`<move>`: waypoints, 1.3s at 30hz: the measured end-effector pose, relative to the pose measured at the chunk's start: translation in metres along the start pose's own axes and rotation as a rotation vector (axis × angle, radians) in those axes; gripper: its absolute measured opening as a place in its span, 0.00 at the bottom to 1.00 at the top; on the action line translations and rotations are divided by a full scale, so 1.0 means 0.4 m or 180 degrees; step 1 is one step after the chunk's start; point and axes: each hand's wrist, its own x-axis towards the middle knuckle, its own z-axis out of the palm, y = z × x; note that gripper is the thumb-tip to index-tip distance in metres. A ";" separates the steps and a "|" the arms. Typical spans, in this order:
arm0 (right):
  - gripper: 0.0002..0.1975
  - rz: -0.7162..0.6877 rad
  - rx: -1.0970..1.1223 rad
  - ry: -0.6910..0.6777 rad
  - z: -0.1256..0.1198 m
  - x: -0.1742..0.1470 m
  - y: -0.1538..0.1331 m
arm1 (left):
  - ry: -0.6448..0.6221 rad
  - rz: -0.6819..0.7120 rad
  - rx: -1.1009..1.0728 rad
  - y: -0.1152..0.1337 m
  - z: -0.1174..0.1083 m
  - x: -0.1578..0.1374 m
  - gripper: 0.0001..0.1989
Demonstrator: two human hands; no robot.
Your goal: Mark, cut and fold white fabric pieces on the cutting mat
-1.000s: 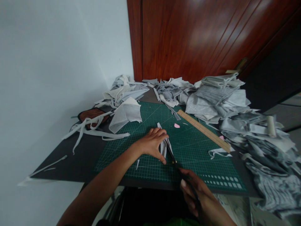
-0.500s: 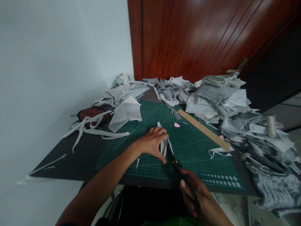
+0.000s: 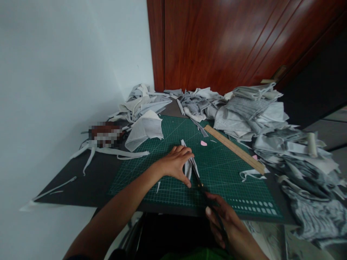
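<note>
My left hand (image 3: 177, 163) lies over a narrow strip of pale grey fabric (image 3: 188, 170) on the green cutting mat (image 3: 173, 195). Its thumb is spread away from the fingers, and it presses the strip down. Black scissors (image 3: 200, 184) are in my right hand (image 3: 223, 220), fingers wrapped around the handles near the mat's front edge. The scissor blades point away from me and lie along the right part of the strip, close to my left fingertips. My left fingers hide part of the strip and the blade tips.
A wooden ruler (image 3: 234, 148) lies slantwise on the mat, near a pink scrap (image 3: 203, 143). Folded grey fabric (image 3: 252, 112) is stacked at the back right. Pale cloth pieces (image 3: 146, 130) lie at the left, beside a wall (image 3: 67, 72). A wooden door (image 3: 211, 43) stands behind.
My right hand and the scissor handles have shifted very slightly to the left. My left hand and the fabric strip stay in place.
</note>
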 end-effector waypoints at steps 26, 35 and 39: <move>0.34 -0.0001 0.0274 -0.0109 -0.006 0.051 -0.010 | 0.0047 -0.0293 -0.0819 -0.004 -0.028 0.006 0.45; 0.38 -0.0023 0.0062 -0.0158 -0.015 0.065 -0.012 | 0.0515 -0.0236 -0.0631 -0.034 -0.026 0.016 0.07; 0.39 -0.0012 0.0011 -0.0212 -0.026 0.064 -0.013 | 0.0363 -0.0148 0.0108 -0.024 -0.032 0.016 0.07</move>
